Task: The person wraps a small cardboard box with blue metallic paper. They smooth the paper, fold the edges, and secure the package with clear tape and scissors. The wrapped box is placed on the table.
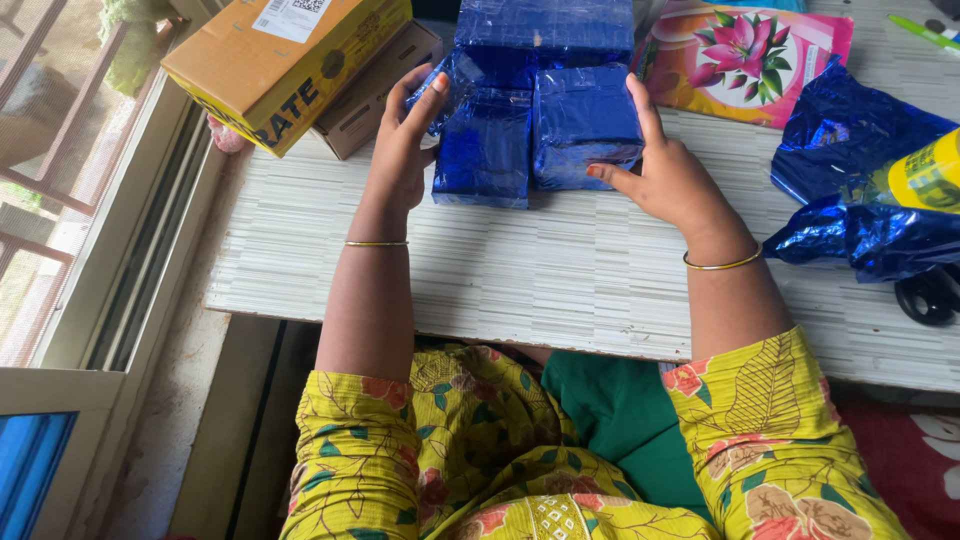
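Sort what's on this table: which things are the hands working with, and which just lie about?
In hand: left hand and right hand flank two blue foil packets; more blue packets behind.
Lying about: cardboard box, floral packet, crumpled blue foil, scissors.

yellow floral sleeves over a green front; a thin gold bangle on the left hand (398,150) and right hand (672,178) wrists.

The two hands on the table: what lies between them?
Two blue foil packets side by side, left hand and right hand touching their outer sides, in the head view.
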